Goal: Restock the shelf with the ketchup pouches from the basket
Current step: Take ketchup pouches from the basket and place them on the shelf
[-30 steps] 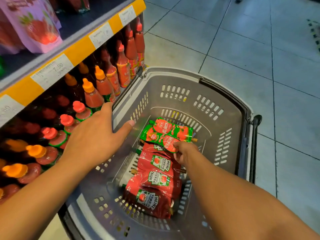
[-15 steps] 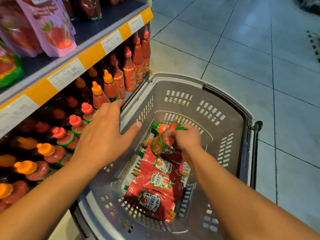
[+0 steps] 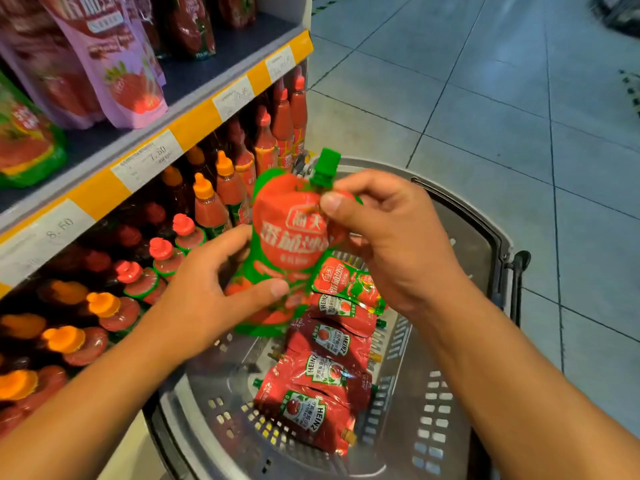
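A red-and-green ketchup pouch [image 3: 289, 237] with a green cap is held upright above the grey basket [image 3: 460, 393]. My right hand [image 3: 391, 237] pinches its top just under the cap. My left hand [image 3: 207, 289] grips its lower left part, thumb across the front. Another green-edged pouch [image 3: 349, 282] and several red Heinz pouches [image 3: 322, 386] lie in a row on the basket floor. The shelf [image 3: 194, 123] with its yellow price strip stands to the left.
Below the price strip stand rows of red sauce bottles [image 3: 214, 206] with orange and red caps. Purple strawberry pouches [image 3: 117, 64] and other bags fill the upper shelf. The basket handle [image 3: 517, 271] sits at the right rim. Grey floor tiles [image 3: 485, 98] stretch to the right.
My right hand lifted one green-edged pouch out of the basket and stood it upright. My left hand left the basket rim and took hold of the pouch's lower part.
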Motion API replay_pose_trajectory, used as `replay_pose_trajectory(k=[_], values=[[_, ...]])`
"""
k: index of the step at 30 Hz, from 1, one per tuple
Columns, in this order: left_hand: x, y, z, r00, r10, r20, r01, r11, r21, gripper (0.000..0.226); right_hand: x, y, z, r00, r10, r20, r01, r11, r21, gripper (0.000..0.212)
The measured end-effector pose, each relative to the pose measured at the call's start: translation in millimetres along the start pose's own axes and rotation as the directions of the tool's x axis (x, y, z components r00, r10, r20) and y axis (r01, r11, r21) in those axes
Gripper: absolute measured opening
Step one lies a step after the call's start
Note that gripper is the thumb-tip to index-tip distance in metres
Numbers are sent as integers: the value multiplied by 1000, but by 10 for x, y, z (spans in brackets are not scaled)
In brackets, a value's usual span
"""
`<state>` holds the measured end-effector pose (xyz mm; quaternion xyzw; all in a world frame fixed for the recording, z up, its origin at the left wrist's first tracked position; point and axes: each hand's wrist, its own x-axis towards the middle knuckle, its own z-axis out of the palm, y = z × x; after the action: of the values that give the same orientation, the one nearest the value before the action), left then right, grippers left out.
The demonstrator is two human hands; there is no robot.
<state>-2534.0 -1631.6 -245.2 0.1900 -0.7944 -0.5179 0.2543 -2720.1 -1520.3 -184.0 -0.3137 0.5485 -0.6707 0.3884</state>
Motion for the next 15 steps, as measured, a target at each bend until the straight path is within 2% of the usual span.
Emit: replay_pose_trajectory(k=[6,8,9,10,11,12,14,15], values=[[28,-7,-22,994,-96,-47,91,991,-102,29,285,133,33,992,123,-34,-121,990,71,16],[26,-18,-28,992,-118,-42,111,984,-137,30,443,352,-134,966,214,-143,-201,974,101,25],[27,-18,-28,992,-123,-36,116,981,-156,30,524,511,-253,940,249,-233,-243,968,57,26],[27,-19,-29,991,-128,-30,121,977,-173,30,599,704,-396,910,257,-324,-293,954,-65,24],[28,-22,-31,991,-133,-26,126,975,-184,29,658,900,-543,890,240,-389,-351,903,-246,21],[29,-26,-32,990,-135,-29,127,973,-191,29,717,1116,-705,884,229,-408,-411,796,-445,19],[35,-36,-43,988,-144,-53,129,967,-220,27,782,1454,-950,881,305,-362,-470,473,-745,15],[39,-44,-48,986,-148,-74,127,963,-238,25,787,1588,-1041,868,363,-339,-455,310,-835,11]])
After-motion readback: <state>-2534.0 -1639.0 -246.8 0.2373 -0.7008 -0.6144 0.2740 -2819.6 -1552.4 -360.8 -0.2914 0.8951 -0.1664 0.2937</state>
